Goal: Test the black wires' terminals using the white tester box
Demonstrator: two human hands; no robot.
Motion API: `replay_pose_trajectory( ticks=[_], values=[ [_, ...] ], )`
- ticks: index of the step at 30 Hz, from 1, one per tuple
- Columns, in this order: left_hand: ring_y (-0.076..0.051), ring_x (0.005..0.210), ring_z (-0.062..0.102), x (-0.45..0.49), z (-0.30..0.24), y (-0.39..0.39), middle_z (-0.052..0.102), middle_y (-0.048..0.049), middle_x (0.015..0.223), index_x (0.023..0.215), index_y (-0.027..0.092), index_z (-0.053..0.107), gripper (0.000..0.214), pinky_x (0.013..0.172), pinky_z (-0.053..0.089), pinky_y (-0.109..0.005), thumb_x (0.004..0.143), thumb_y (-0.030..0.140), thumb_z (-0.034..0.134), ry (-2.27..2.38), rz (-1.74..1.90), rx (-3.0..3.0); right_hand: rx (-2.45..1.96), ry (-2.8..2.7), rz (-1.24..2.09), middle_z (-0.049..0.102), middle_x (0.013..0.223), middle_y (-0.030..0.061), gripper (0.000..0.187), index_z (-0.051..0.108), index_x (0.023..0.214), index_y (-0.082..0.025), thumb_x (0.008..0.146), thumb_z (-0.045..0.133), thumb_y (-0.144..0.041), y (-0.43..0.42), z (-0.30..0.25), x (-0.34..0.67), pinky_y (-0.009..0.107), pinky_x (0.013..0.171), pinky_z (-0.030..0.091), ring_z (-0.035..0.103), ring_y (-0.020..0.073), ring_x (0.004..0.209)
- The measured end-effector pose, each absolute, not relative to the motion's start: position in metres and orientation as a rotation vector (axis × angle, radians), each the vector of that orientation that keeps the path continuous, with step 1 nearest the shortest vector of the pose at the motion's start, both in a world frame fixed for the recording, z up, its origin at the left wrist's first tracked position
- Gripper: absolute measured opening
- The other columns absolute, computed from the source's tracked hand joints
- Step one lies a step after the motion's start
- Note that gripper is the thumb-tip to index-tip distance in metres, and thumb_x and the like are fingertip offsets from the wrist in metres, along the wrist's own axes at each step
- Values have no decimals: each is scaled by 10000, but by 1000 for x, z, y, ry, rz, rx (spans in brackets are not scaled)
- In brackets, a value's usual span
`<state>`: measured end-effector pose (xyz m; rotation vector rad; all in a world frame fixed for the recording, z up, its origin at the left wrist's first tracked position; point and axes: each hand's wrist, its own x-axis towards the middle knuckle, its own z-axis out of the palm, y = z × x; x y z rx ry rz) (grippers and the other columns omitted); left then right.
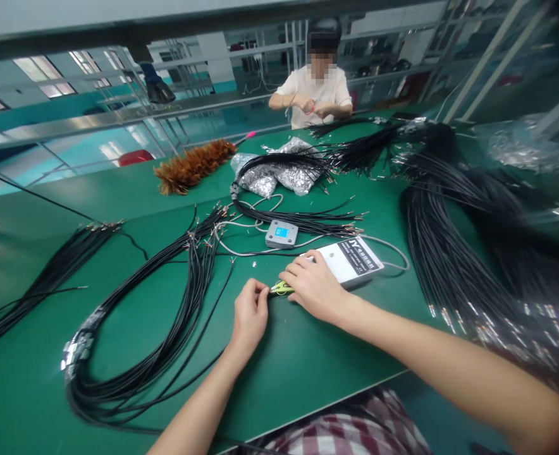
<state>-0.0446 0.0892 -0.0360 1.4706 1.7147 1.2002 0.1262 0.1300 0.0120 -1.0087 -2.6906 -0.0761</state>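
Note:
My left hand [251, 315] is closed in a pinch on the end of a black cable [203, 371] that runs back under my wrist to a looped bundle. Directly beside it, my right hand [316, 287] grips small yellow-green snips [282, 287], whose tip meets the left fingertips. The exact contact at the cable end is too small to make out. Under and behind my right hand lies a flat white box [350, 260] with a black printed label. The looped bundle of black cables [132, 284], banded with shiny tape, spreads to the left.
A small grey device with a blue screen [281, 234] sits behind my hands on a grey cord. Further back are silver-filled bags [298, 170] and a brown feather duster [194, 167]. Black cable piles [436, 240] cover the right. A person [320, 82] works opposite.

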Motion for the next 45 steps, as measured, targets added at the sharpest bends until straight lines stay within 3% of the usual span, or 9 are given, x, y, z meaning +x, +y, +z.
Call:
replay_pose_trajectory(
  ticks=[3, 7, 12, 20, 27, 31, 34, 38, 45],
  values=[
    [-131, 443, 410, -49, -36, 90, 436, 60, 488, 662, 217, 523, 159, 475, 273, -227, 808, 269, 557, 1683, 1189, 1512, -1003, -2461, -24, 698, 1145, 72, 172, 625, 1083, -187, 913, 610, -209, 121, 15, 154, 404, 950, 289, 574, 224, 1059],
    [-132, 439, 404, -51, -37, 90, 433, 59, 483, 664, 216, 520, 172, 469, 262, -225, 819, 287, 547, 1659, 1199, 1528, -1116, -2114, -17, 720, 1123, 59, 135, 635, 1035, -193, 948, 532, -178, 100, 7, 198, 375, 921, 354, 594, 216, 1060],
    [-134, 453, 417, -52, -38, 92, 456, 54, 504, 680, 217, 513, 163, 472, 261, -227, 819, 298, 536, 1655, 1189, 1546, -1073, -2140, -3, 707, 1187, 36, 143, 626, 1017, -199, 943, 522, -134, 80, -13, 209, 364, 919, 375, 581, 213, 1098],
    [-129, 494, 436, -70, -44, 88, 509, 36, 571, 684, 207, 521, 162, 500, 287, -226, 814, 304, 513, 1732, 1086, 1585, -1062, -2097, -131, 747, 1096, -20, 81, 640, 966, -227, 931, 588, -178, 85, -29, 205, 400, 909, 337, 615, 216, 977],
    [-107, 414, 322, -95, -30, 68, 355, 90, 479, 743, 214, 481, 200, 432, 218, -212, 856, 378, 496, 1743, 1084, 1501, -1007, -2041, -111, 762, 1012, 3, 127, 650, 991, -227, 929, 576, -145, 84, -16, 201, 407, 890, 351, 619, 221, 928],
    [-103, 478, 395, -75, -8, 45, 458, 53, 597, 783, 200, 512, 196, 447, 289, -205, 884, 367, 512, 1599, 1048, 1488, -910, -2072, 58, 738, 1034, 43, 129, 650, 1034, -210, 928, 585, -178, 74, -4, 170, 363, 864, 388, 622, 209, 952],
    [-113, 568, 469, -59, 0, 33, 519, 21, 699, 780, 191, 531, 169, 513, 374, -209, 898, 311, 514, 1496, 1031, 1536, -853, -2164, 294, 729, 994, 56, 161, 649, 1020, -181, 925, 606, -303, 68, -4, 138, 323, 780, 407, 633, 199, 903],
    [-131, 645, 512, -52, -3, 27, 540, 9, 725, 778, 190, 535, 167, 580, 415, -219, 921, 263, 491, 1450, 981, 1621, -794, -2260, 336, 715, 782, 7, 194, 645, 816, -190, 961, 530, -247, 67, -9, 118, 309, 668, 342, 621, 158, 731],
    [-132, 629, 522, -68, -12, 25, 553, 7, 719, 764, 193, 530, 165, 574, 411, -223, 916, 242, 489, 1498, 989, 1630, -904, -2198, 358, 718, 807, 14, 177, 637, 816, -183, 949, 521, -190, 70, -7, 154, 289, 670, 330, 625, 148, 742]
  ],
)
